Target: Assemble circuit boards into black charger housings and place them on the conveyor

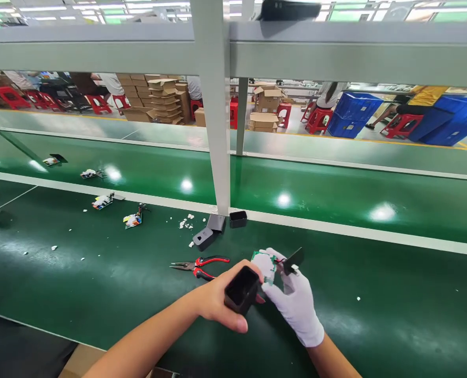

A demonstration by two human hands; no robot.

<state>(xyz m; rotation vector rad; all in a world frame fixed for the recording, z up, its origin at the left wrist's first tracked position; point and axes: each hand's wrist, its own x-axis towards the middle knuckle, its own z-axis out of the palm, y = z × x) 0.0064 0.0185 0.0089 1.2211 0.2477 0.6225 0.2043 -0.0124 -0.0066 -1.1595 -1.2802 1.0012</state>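
My bare left hand (217, 299) is wrapped round a black plastic housing (241, 290), its open end facing up toward me. In a white glove, my right hand (296, 304) grips a green circuit board (265, 266) covered with white filler. A dark flat plate (294, 260) hangs by thin red and black wires from the board, over the gloved fingers. Left of my hands lie needle-nose pliers (197, 265) with red and black handles. Beyond them are a grey housing piece (204, 239), another grey piece (216, 223) and a small black open housing (238, 219).
A white post (213, 115) rises at the bench's middle, joined to a grey crossbeam (99, 56). Several boards with white filler, one a board (133, 219) with wires, lie to the left. White crumbs (184, 223) dot the green bench (375, 283). People sit on red stools beyond.
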